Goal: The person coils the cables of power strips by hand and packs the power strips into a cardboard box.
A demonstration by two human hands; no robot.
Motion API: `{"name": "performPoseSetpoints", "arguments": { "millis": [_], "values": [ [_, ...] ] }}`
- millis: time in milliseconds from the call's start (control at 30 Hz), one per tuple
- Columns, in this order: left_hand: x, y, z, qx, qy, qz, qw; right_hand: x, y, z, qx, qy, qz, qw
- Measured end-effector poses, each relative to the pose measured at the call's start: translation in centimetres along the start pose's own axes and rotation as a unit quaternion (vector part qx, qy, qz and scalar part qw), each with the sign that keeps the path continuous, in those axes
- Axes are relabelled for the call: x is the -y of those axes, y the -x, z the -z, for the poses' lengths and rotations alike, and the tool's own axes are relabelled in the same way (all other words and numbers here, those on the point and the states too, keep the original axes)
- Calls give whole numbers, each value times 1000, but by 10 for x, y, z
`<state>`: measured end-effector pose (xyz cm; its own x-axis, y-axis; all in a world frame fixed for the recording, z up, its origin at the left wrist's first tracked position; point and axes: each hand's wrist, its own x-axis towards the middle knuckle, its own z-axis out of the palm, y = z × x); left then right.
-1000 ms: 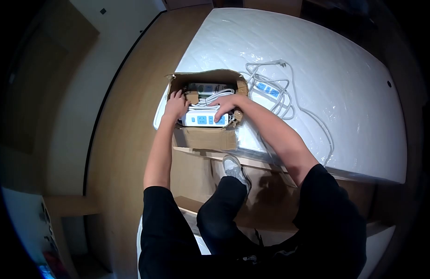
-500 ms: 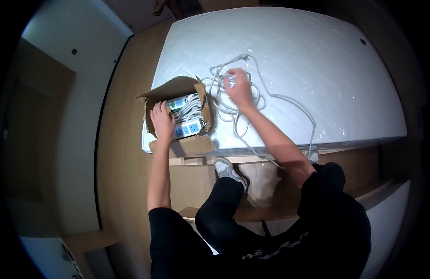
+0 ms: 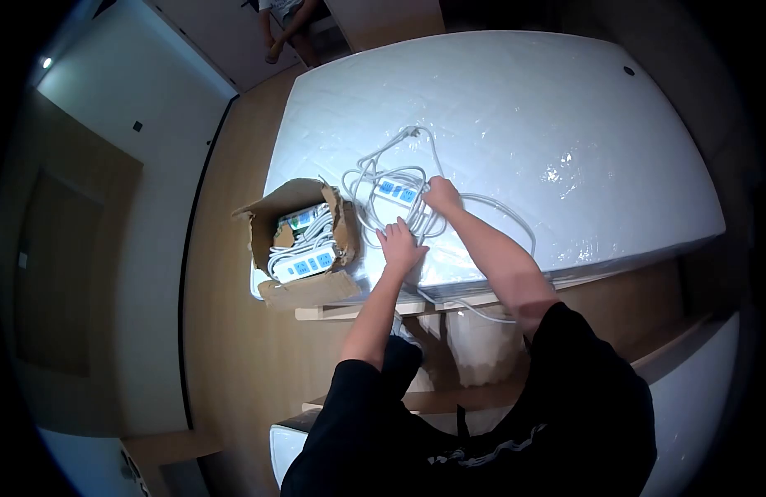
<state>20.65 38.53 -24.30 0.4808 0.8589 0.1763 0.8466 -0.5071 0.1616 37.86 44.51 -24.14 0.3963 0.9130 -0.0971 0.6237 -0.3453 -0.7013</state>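
A white power strip point(image 3: 397, 191) with blue socket faces lies on the plastic-wrapped mattress, ringed by loose loops of its pale grey cable point(image 3: 368, 168). The plug point(image 3: 412, 132) rests at the far side of the loops. My right hand point(image 3: 443, 197) is closed on the strip's right end, its fingertips partly hidden. Just nearer to me, my left hand point(image 3: 400, 247) lies on the near loops with its fingers apart and touching the cable. Part of the cable runs off the mattress edge, down beside my right forearm.
On the left, a torn cardboard box point(image 3: 347, 234) holds another power strip point(image 3: 304, 265) and bundled grey cables. The mattress point(image 3: 515, 108) is wrapped in shiny plastic. A person point(image 3: 287, 25) sits beyond it at the top. Wooden slats point(image 3: 316, 314) run below the near edge.
My left hand has left the box and moved right onto the cable loops. My right hand has gone to the power strip, which now shows among the loops. The head view has shifted.
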Motion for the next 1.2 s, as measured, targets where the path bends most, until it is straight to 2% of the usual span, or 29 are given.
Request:
{"name": "performPoseSetpoints", "arguments": {
  "millis": [33, 100, 167, 200, 233, 300, 333, 367, 433, 467, 500, 567, 600, 633, 700, 733, 767, 833, 867, 933, 967, 1033, 1100, 1133, 1167, 1200],
  "values": [
    [-10, -2, 6, 84, -35, 37, 995, -10, -3, -2, -7, -24, -35, 999],
    [-18, -7, 2, 67, -60, 24, 996, -27, -3, 11, -22, -14, -50, 998],
    [-18, -23, 4, 104, 48, 28, 993, -44, -21, 23, -41, -151, -20, 987],
    [-26, -29, 13, 60, 58, 0, 997, -48, -28, 27, -65, -226, -26, 972],
    [-34, -34, 20, 60, 57, -1, 997, -54, -31, 28, -66, -227, -27, 971],
    [-51, -54, 38, -18, 102, 4, 995, -49, -30, 52, -195, -354, 62, 913],
    [-60, -62, 43, -74, 107, 0, 992, -50, -27, 62, -202, -385, 54, 899],
    [-67, -68, 45, -73, 106, -3, 992, -45, -19, 74, -205, -386, 53, 898],
    [-83, -83, 53, -201, 179, 24, 963, -30, 3, 106, -136, -556, -101, 814],
    [-94, -88, 65, -226, 225, 30, 947, -34, 12, 122, -28, -647, -124, 752],
    [-98, -95, 71, -222, 223, 24, 949, -48, 11, 125, -33, -651, -125, 748],
    [-95, -114, 92, -241, 343, 50, 906, -76, 6, 125, 19, -708, -146, 690],
    [-90, -121, 106, -222, 411, 60, 882, -87, 6, 121, 8, -682, -158, 714],
    [-91, -125, 116, -207, 510, 98, 829, -99, 7, 118, 3, -686, -158, 710],
    [-99, -128, 151, -187, 591, 113, 777, -98, 20, 123, 21, -521, -172, 836],
    [-103, -125, 166, -176, 588, 100, 783, -93, 28, 126, 19, -455, -142, 879],
    [-105, -124, 178, -181, 584, 98, 785, -82, 36, 128, 23, -458, -136, 878],
    [-107, -122, 192, -120, 578, 35, 806, -62, 48, 127, 22, -465, -25, 885],
    [-108, -122, 197, -100, 570, 24, 815, -56, 47, 127, 21, -465, -24, 885],
    [-109, -123, 208, -75, 586, 7, 807, -49, 49, 125, 166, -682, 10, 712],
    [-108, -120, 211, -50, 601, -8, 797, -51, 49, 123, 165, -683, 7, 712],
    [-106, -118, 217, -66, 595, 5, 801, -52, 44, 122, 152, -608, -14, 779],
    [-96, -119, 218, -80, 565, 14, 821, -58, 40, 127, 137, -596, 14, 791],
    [-92, -119, 216, -78, 564, 15, 822, -62, 34, 131, 115, -548, 33, 828],
    [-86, -119, 212, -86, 510, 3, 856, -68, 31, 131, 93, -497, 51, 861],
    [-76, -121, 204, -93, 455, -10, 886, -73, 33, 131, 23, -456, 81, 886]
  ]
}}
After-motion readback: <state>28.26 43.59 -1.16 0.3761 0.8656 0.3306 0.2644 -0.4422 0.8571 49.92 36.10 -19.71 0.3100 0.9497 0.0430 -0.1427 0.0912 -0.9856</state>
